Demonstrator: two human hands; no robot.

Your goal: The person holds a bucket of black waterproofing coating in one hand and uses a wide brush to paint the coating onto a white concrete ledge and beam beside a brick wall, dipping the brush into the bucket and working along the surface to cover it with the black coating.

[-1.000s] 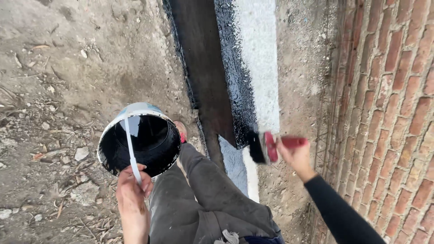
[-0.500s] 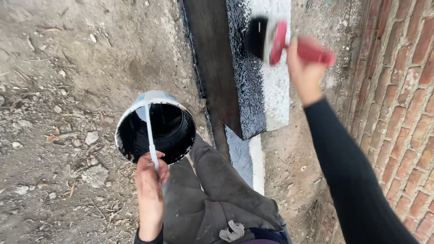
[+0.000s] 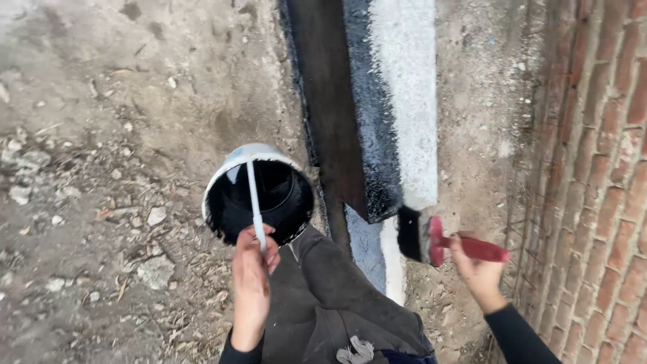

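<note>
My left hand (image 3: 251, 283) grips the thin white bail handle of a white bucket (image 3: 259, 194) filled with black coating, held just above my grey trouser leg (image 3: 337, 296). My right hand (image 3: 477, 269) holds a wide brush (image 3: 431, 239) with a red handle and black bristles. The bristles sit at the near end of the white strip (image 3: 404, 101), beside the edge of the black-coated part (image 3: 367, 135). A dark brown band (image 3: 323, 101) runs along the strip's left side.
Bare dirt ground (image 3: 135, 135) with small stones and dry twigs lies to the left. A grey rendered ledge (image 3: 478, 101) runs right of the strip, and a red brick wall (image 3: 593, 168) rises at the far right.
My right hand has drawn the brush back from far up the strip to its near end. The bucket in my left hand stays in about the same place.
</note>
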